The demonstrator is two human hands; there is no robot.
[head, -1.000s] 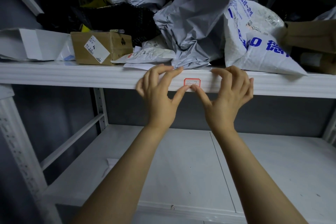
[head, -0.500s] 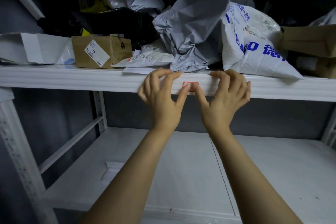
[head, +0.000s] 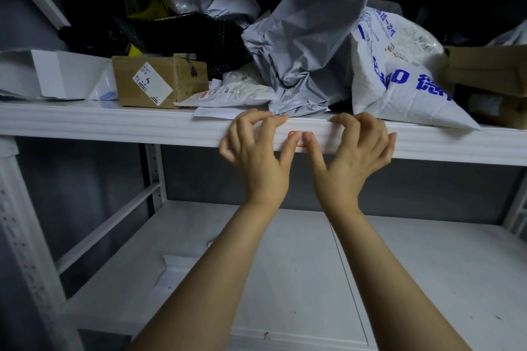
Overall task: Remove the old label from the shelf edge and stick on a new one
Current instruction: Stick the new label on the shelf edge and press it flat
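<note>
Red-bordered label [head: 291, 133]: stuck on the front face of the shelf edge [head: 114, 125], near mid-length; only part of the border is seen, the middle being covered by both thumbs. Any writing is hidden.
Left hand [head: 256, 157]: thumb laid straight on the label's left half; fingers bent, their tips rested on the top lip of the shelf edge; nothing is grasped.
Right hand [head: 353, 157]: mirrored on the label's right half, thumb pressed flat, bent fingertips set on the lip; nothing is grasped.
Grey mailer bag [head: 308, 45]: crumpled, heaped directly behind the hands, its lower folds brought to the front edge.
White printed bag [head: 399, 80]: blue lettering, partly cut off by its own folds; placed right of the grey bag.
Cardboard box [head: 159, 82]: left of the hands, at the front edge, a white sticker on its face.
Black mesh item [head: 182, 34]: behind the box, in shadow, not identifiable.
Brown cartons [head: 490, 68]: cropped at the right border.
Lower shelf [head: 285, 265]: a pale scrap [head: 174, 265] is lodged toward its left side.
</note>
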